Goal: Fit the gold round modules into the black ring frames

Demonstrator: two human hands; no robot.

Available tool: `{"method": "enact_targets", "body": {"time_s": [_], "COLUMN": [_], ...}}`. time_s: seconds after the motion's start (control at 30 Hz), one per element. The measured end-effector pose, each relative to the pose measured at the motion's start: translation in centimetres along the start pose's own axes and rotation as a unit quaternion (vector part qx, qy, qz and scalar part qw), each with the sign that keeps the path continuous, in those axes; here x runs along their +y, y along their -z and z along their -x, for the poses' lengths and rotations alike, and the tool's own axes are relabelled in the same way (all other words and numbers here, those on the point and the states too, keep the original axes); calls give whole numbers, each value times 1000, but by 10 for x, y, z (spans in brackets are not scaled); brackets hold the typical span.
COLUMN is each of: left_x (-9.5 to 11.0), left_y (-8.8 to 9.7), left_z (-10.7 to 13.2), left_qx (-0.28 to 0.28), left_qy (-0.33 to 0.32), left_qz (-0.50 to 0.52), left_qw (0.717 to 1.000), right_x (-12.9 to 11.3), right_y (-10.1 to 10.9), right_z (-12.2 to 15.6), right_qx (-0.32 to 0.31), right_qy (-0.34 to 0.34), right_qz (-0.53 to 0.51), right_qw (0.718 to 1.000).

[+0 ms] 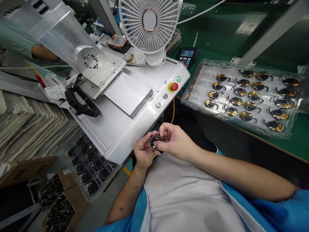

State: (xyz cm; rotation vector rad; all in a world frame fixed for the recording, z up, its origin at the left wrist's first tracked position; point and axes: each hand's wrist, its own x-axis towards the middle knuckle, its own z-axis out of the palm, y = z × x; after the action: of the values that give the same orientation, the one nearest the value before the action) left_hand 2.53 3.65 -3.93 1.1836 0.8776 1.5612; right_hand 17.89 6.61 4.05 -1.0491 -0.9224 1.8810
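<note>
Both hands meet in front of my chest, just below the white machine's front edge. My left hand (143, 151) cups a small round black part with gold contacts (155, 141) between thumb and fingers. My right hand (174, 139) is curled over the same part, fingertips pinching its right rim. The part's underside is hidden by my fingers.
A white benchtop machine (135, 106) carries a red stop button (174, 86), round buttons and a white fan (149, 25). A clear tray (200, 96) of several black-and-gold parts lies on the green table at right. Another tray of black round parts (91, 164) and cardboard boxes sit lower left. Another person's arm (43, 53) shows upper left.
</note>
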Motion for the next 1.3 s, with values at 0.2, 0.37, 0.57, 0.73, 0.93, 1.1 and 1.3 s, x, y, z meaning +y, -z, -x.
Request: {"method": "enact_targets", "body": {"time_s": [0.2,0.37,0.57,0.73,0.93,1.1,1.3], "left_x": [-1,-4,-8,-4,7,15,18], "left_y": [0,3,5,2,2,0,-1], "left_z": [1,3,7,7,2,2,0], "left_qx": [9,12,49,33,-3,0,107], "left_qy": [-5,10,30,-5,-33,-51,-4], "left_qz": [-14,-29,-39,-35,-126,-116,-48], "left_qw": [1000,999,998,999,991,992,993], "right_x": [-2,-1,0,-3,7,14,-7], "right_y": [1,1,4,16,23,15,11], "right_z": [2,2,-5,-9,-11,-12,-40], "right_qx": [-22,-22,-19,-45,-62,-83,-88], "right_qy": [-11,-3,-37,-122,-117,-100,-68], "right_qz": [-13,-12,-37,34,2,-28,59], "right_qw": [1000,1000,998,991,991,991,992]}}
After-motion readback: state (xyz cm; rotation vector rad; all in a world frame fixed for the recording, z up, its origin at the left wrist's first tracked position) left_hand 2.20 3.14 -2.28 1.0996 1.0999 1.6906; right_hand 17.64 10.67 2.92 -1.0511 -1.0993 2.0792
